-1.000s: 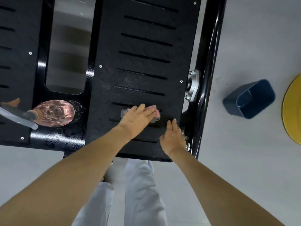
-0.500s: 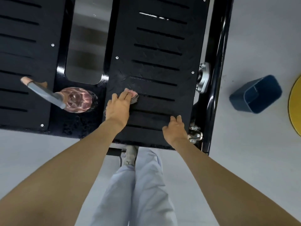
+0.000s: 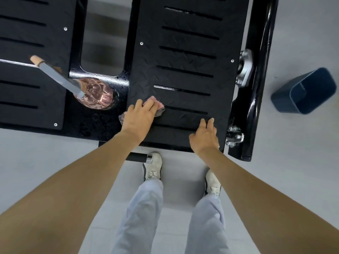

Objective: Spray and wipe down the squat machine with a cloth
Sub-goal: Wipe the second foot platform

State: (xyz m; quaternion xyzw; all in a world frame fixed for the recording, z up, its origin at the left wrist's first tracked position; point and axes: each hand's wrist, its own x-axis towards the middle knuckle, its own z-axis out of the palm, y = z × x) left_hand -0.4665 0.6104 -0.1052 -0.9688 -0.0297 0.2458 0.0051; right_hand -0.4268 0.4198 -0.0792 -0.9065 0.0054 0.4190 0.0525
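The squat machine's black slotted footplate point(image 3: 185, 57) fills the upper middle of the view. My left hand point(image 3: 138, 119) presses a pink and grey cloth point(image 3: 158, 108) flat against the plate's near left part, fingers laid over it. My right hand point(image 3: 205, 136) rests with straight fingers on the plate's near right corner, holding nothing. A pink spray bottle point(image 3: 95, 93) with a grey nozzle stands on the frame between the two plates, left of the cloth.
A second slotted plate point(image 3: 31, 70) lies at the left. The black side rail point(image 3: 256, 70) with silver bolts runs along the right. A dark blue bin point(image 3: 304, 92) lies on the grey floor at far right. My feet point(image 3: 153, 167) stand just before the plate's edge.
My left hand slid the cloth from the plate's near right toward its left edge, then held there. My right hand stayed at the near right corner. The view pulled back, showing my feet.
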